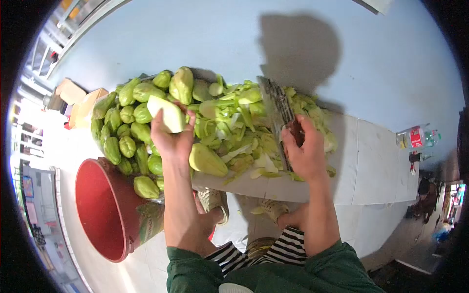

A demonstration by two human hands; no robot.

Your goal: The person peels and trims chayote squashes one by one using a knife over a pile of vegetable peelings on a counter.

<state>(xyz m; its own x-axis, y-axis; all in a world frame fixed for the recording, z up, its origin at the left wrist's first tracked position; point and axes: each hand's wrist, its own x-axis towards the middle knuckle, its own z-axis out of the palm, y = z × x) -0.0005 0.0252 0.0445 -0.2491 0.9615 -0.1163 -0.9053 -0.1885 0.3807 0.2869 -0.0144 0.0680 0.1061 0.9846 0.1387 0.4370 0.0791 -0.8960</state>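
My left hand (174, 143) grips a chayote (165, 111) with a pale, bare cut side facing up, fingers curled around its right and lower edges. In my right hand (309, 149) is the brown handle of a cleaver (274, 100), whose wide, dark-streaked blade stands over the peelings. Between the hands lies a heap of green peelings and cut pieces (242, 127). A larger light green chayote (207, 160) rests just right of my left wrist. Whole unpeeled chayotes (128, 113) are piled to the left of that hand.
A red bucket (100, 210) lies tipped at the lower left, its mouth toward the left. Open cardboard boxes (83, 105) stand beyond the pile. At far right is a plastic bottle with a red label (416, 136). My feet are below the work surface's near edge.
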